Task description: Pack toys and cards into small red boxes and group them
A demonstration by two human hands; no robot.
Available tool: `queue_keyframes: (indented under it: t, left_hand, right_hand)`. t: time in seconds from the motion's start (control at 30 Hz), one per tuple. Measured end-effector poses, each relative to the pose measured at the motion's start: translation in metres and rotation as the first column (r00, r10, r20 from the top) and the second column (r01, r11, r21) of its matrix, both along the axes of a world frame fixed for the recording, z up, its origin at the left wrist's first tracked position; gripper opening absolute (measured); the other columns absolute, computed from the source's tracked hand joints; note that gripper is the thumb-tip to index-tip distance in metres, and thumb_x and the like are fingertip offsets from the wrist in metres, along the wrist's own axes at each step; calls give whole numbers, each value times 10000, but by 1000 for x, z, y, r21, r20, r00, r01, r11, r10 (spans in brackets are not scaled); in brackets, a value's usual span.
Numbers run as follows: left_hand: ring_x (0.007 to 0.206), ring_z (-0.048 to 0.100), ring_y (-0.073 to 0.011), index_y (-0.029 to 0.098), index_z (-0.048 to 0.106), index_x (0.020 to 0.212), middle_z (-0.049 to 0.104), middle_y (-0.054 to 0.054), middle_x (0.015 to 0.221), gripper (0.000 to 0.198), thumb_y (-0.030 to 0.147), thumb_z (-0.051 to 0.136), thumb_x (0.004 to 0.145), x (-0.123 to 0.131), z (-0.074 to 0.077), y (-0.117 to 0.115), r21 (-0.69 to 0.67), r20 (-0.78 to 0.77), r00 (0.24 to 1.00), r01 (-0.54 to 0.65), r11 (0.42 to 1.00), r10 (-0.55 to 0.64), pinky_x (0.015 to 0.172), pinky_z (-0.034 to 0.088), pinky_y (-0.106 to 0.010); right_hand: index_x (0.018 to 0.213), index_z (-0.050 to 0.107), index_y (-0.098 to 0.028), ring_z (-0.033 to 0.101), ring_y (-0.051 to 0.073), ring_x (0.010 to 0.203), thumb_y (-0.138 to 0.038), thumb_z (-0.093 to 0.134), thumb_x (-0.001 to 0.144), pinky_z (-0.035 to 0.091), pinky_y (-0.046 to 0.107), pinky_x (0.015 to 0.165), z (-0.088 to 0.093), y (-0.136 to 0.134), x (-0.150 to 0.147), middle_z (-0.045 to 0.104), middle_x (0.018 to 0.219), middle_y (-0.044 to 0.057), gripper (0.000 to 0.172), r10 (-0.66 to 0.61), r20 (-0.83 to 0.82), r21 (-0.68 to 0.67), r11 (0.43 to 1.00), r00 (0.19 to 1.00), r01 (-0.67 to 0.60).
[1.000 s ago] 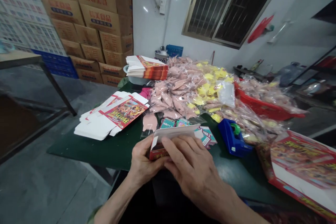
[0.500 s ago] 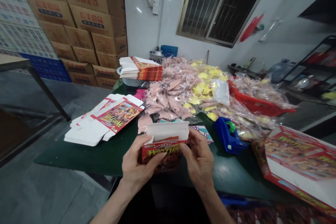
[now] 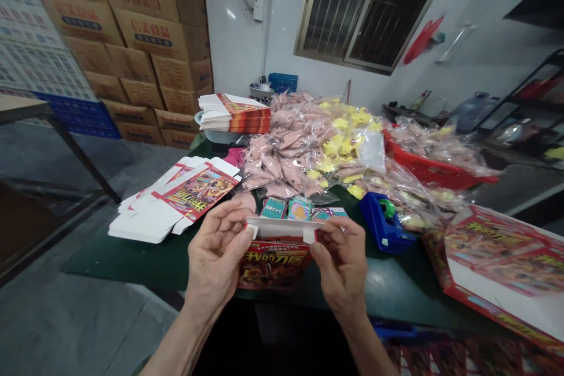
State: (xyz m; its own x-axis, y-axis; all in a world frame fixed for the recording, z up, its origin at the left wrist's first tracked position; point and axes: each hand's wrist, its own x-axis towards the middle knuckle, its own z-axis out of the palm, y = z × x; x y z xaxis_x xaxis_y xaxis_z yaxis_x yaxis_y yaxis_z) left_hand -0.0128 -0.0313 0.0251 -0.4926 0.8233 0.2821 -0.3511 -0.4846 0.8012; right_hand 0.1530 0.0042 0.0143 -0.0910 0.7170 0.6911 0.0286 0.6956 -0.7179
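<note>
Between my hands is a red printed carton (image 3: 275,261), upright at the table's near edge, its white top flap (image 3: 282,225) tipped partly over the opening. My left hand (image 3: 215,255) pinches the carton's upper left corner, thumb on the side tab. At the upper right corner, my right hand (image 3: 343,261) grips the flap's end, thumb by the other tab. Just behind the carton lie small teal cards (image 3: 299,209) and a pinkish flat piece (image 3: 245,200). What is inside the carton is hidden.
Flattened cartons (image 3: 176,200) lie left on the green table (image 3: 106,264). Bagged pink and yellow pieces (image 3: 304,141) heap up behind, beside a red basket (image 3: 432,167). A blue tape dispenser (image 3: 385,226) and a large open display box (image 3: 497,270) stand right.
The carton's raised flap has come down toward the opening. My left hand has shifted up to the corner, its fingers off the front, and the teal cards behind show more.
</note>
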Motion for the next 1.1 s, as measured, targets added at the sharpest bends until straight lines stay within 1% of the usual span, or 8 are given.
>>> queue_keyframes:
  t: [0.07, 0.2, 0.37, 0.43, 0.67, 0.77, 0.9, 1.1]
  left_hand:
    - [790, 628, -125, 207, 676, 977, 673, -33, 854, 299, 160, 731, 687, -2, 1, 2, 11, -57, 997, 57, 998, -56, 718, 510, -219]
    - [842, 601, -162, 170, 691, 747, 629, -52, 848, 23, 160, 687, 727, -9, -3, 3, 115, -211, 974, 104, 988, -78, 750, 493, -258]
    - [952, 592, -231, 177, 681, 768, 620, -84, 975, 106, 278, 651, 764, -12, -5, -6, 101, -152, 971, 203, 974, -187, 761, 502, -312]
    - [987, 590, -257, 179, 661, 808, 621, -102, 1047, 193, 367, 642, 768, -11, -5, -10, 73, -152, 959, 253, 965, -240, 755, 512, -326]
    - [866, 636, -158, 223, 614, 950, 663, -43, 978, 183, 213, 664, 774, -4, -12, -14, -6, -254, 951, 183, 983, -178, 714, 513, -219]
    - [853, 637, -143, 236, 635, 960, 666, -33, 975, 179, 169, 636, 794, -4, -15, -15, 35, -247, 956, 171, 985, -157, 727, 516, -216]
    - [896, 617, -162, 216, 679, 897, 655, -49, 942, 132, 154, 634, 789, -7, -10, -15, 61, -249, 951, 202, 977, -181, 756, 507, -236]
    - [806, 599, -152, 193, 714, 769, 549, -40, 918, 93, 125, 696, 708, -15, 1, -13, 45, -165, 931, 338, 940, -326, 680, 521, -263]
  right_hand:
    - [1212, 459, -250, 631, 134, 836, -130, 524, 849, 529, 255, 718, 3, 0, 0, 618, 965, 35, 387, 51, 26, -34, 998, 998, -50]
    - [961, 610, -213, 609, 159, 912, -117, 511, 856, 515, 300, 771, 5, -2, 8, 616, 971, 55, 173, 27, 166, 77, 996, 986, -41]
    - [1077, 595, -191, 593, 242, 1028, -304, 544, 864, 513, 405, 819, 5, -16, 13, 629, 1074, 118, 246, 66, 192, 50, 996, 979, -76]
    - [1036, 610, -198, 614, 228, 999, -278, 546, 866, 525, 382, 804, 7, -21, 11, 662, 1025, 99, 198, -4, 200, 69, 998, 980, -10]
    - [985, 590, -195, 666, 157, 800, -197, 571, 848, 544, 244, 692, 15, -30, 2, 688, 880, 44, 138, -252, 332, 193, 961, 909, 196]
    - [939, 601, -187, 646, 118, 677, -173, 569, 843, 526, 194, 626, 27, -31, 1, 674, 787, 12, 102, -242, 415, 192, 966, 877, 175]
    - [911, 610, -193, 640, 103, 682, -115, 533, 848, 518, 172, 603, 40, -35, -2, 661, 802, 12, 127, -198, 457, 174, 976, 867, 132]
    - [975, 626, -174, 665, 134, 777, -95, 516, 850, 546, 214, 656, 36, -43, 5, 670, 931, 71, 185, -285, 526, 317, 940, 801, 127]
